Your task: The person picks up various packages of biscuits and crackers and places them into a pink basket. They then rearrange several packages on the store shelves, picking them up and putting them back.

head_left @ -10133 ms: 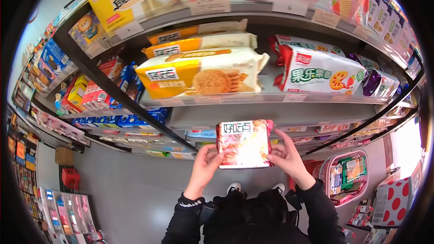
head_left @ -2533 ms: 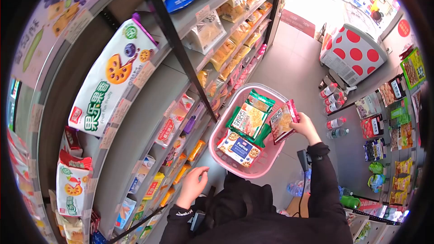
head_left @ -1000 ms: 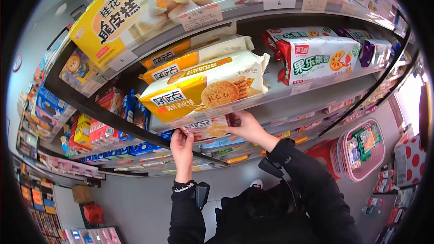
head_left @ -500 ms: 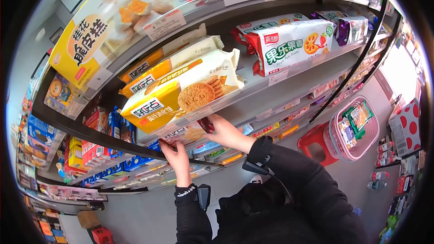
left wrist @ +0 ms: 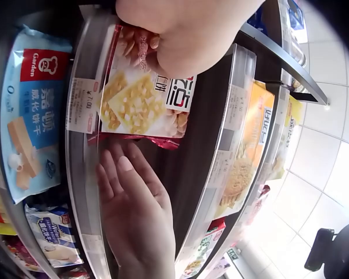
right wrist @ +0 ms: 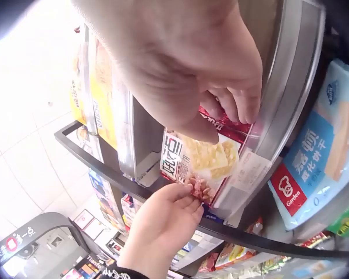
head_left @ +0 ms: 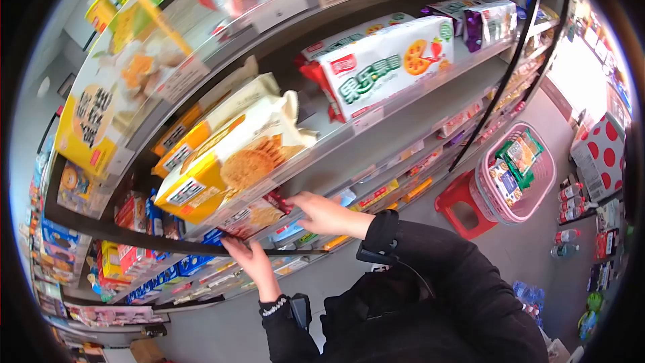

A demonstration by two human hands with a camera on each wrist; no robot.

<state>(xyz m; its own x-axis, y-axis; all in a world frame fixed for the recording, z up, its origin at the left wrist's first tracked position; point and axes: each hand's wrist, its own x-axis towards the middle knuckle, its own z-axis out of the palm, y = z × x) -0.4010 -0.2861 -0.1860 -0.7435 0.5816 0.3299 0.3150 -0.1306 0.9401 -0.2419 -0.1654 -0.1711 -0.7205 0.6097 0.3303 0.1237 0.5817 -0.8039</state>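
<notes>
A red-and-white cracker pack (head_left: 252,218) stands on a shelf beneath the yellow digestive biscuit packs (head_left: 232,171). My left hand (head_left: 255,265) is at its left end, fingertips and thumb touching the front corner, as the right wrist view shows with the left hand (right wrist: 166,224). At the pack's other end is my right hand (head_left: 329,216). In the left wrist view the right hand's (left wrist: 136,215) fingers are nearly straight, tips right at the red end seal. The pack's front (left wrist: 134,99) shows square nut crackers; the left hand (left wrist: 180,29) hides part of it.
A pink basket (head_left: 482,191) with green biscuit packs (head_left: 521,154) stands on a red stool (head_left: 463,205) to the right. Clear price rails edge the shelves, and a black shelf post (head_left: 487,104) rises nearby. Blue wafer packs (left wrist: 38,116) fill the shelf below.
About 2.5 seconds ago my right hand held the cracker pack over the basket; now it stands on the shelf. In the last second the view has turned right and the right hand's grip has loosened.
</notes>
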